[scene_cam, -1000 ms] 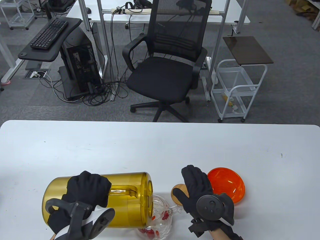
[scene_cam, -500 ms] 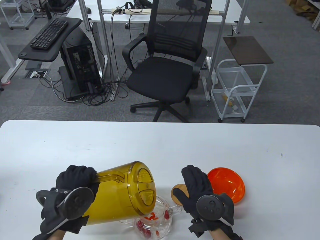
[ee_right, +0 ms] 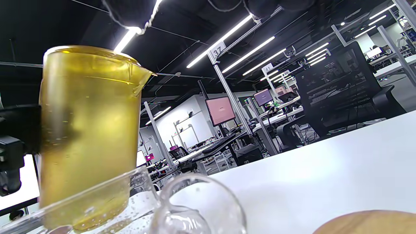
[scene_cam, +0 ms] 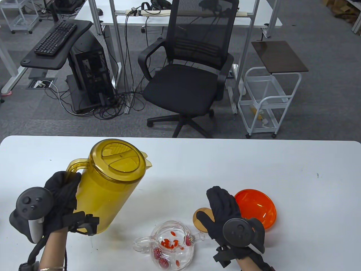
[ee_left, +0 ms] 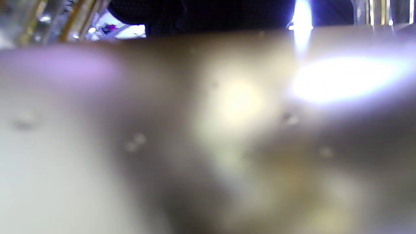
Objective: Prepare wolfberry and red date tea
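Teapot open-topped on table, berries inside; left hand clenched around pitcher handle, upright clear of it; right hand flat, released, beside wooden lid.

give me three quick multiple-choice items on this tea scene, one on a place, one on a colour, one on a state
1. Where is the glass teapot relative to the orange bowl?
A. to its left, nearer the person
B. behind it
C. inside it

2. What colour is the pitcher?
A. blue
B. clear amber yellow
C. white

3. How is the pitcher right now?
A. lying flat on the table
B. held up, close to upright, by the left hand
C. in the right hand

Answers: 1 A, the table view shows the teapot left of and below the bowl. 2 B, both views show yellow. 3 B, the left hand grips it by the handle side.
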`<action>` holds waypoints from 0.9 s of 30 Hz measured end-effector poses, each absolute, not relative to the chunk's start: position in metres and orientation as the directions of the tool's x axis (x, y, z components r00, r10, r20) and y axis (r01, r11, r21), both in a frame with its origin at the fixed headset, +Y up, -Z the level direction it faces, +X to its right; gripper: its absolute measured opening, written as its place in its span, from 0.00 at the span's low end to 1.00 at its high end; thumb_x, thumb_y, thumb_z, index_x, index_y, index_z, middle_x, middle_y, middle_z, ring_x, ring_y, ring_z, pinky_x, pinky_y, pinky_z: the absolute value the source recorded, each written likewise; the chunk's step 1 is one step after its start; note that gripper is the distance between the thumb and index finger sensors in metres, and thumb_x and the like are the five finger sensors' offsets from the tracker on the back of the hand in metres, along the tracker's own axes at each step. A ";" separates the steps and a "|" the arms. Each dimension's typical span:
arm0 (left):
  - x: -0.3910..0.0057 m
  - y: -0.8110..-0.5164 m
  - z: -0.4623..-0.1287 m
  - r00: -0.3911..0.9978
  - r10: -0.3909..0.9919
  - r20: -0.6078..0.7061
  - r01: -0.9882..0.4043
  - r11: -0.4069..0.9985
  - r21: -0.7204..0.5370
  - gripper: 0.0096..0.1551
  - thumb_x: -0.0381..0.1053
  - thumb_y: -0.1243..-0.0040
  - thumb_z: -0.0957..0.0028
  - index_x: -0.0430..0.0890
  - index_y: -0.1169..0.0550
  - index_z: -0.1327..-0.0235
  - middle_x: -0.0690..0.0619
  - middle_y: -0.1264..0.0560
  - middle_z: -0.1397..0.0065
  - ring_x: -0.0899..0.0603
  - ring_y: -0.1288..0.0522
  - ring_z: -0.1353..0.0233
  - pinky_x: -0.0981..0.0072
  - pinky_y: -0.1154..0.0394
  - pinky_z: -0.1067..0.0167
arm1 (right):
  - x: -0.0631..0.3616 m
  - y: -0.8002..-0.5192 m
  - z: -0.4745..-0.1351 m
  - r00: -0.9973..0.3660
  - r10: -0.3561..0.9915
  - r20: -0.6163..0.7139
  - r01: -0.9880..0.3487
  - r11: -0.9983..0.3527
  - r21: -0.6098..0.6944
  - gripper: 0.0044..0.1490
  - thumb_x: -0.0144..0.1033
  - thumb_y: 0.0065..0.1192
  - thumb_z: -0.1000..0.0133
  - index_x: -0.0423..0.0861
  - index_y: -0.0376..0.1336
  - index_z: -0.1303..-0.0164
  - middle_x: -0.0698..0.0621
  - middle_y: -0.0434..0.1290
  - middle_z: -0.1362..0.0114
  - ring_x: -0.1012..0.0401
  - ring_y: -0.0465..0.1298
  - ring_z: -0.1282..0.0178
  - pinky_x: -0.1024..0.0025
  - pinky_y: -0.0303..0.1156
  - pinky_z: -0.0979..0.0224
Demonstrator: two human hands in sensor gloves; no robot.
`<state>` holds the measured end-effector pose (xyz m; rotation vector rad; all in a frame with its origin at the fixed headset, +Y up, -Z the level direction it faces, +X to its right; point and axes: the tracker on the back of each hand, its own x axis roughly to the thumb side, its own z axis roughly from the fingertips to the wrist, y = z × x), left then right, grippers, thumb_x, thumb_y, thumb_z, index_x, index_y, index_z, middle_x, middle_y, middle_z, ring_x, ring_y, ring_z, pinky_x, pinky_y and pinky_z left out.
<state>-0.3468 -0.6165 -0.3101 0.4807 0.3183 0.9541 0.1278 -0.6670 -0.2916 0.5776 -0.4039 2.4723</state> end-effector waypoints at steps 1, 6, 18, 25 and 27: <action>-0.350 -0.624 -0.312 0.509 0.859 -0.060 -0.709 0.458 0.536 0.12 0.53 0.40 0.39 0.49 0.24 0.49 0.54 0.23 0.49 0.44 0.26 0.31 0.50 0.31 0.30 | 0.128 -0.667 -0.292 -0.749 0.456 0.481 -0.585 -0.796 -0.156 0.50 0.51 0.55 0.38 0.30 0.49 0.18 0.25 0.53 0.19 0.28 0.56 0.22 0.29 0.49 0.23; -0.357 -0.654 -0.320 0.385 0.920 -0.076 -0.745 0.358 0.563 0.13 0.53 0.43 0.36 0.50 0.27 0.46 0.55 0.26 0.45 0.45 0.30 0.28 0.51 0.34 0.26 | 0.128 -0.670 -0.294 -0.752 0.458 0.475 -0.581 -0.800 -0.149 0.50 0.51 0.55 0.38 0.30 0.49 0.18 0.25 0.53 0.19 0.28 0.56 0.22 0.29 0.49 0.23; -0.365 -0.695 -0.322 0.302 0.942 -0.143 -0.731 0.326 0.599 0.13 0.54 0.45 0.35 0.51 0.30 0.44 0.56 0.28 0.43 0.46 0.33 0.26 0.51 0.37 0.24 | 0.129 -0.670 -0.295 -0.752 0.467 0.465 -0.584 -0.799 -0.144 0.50 0.51 0.55 0.38 0.30 0.49 0.18 0.25 0.53 0.19 0.28 0.56 0.22 0.29 0.49 0.23; -0.371 -0.712 -0.318 0.223 0.966 -0.133 -0.754 0.257 0.604 0.13 0.55 0.47 0.34 0.52 0.32 0.43 0.57 0.29 0.41 0.46 0.34 0.24 0.51 0.38 0.23 | 0.129 -0.670 -0.295 -0.755 0.462 0.465 -0.580 -0.802 -0.145 0.50 0.51 0.55 0.38 0.30 0.49 0.18 0.25 0.53 0.19 0.28 0.56 0.22 0.29 0.49 0.23; -0.372 -0.714 -0.316 0.231 0.964 -0.129 -0.759 0.262 0.596 0.13 0.55 0.47 0.34 0.53 0.32 0.42 0.57 0.29 0.41 0.46 0.35 0.23 0.51 0.38 0.22 | 0.129 -0.670 -0.295 -0.755 0.463 0.465 -0.581 -0.801 -0.146 0.50 0.51 0.55 0.38 0.30 0.49 0.18 0.25 0.53 0.19 0.28 0.56 0.22 0.29 0.49 0.23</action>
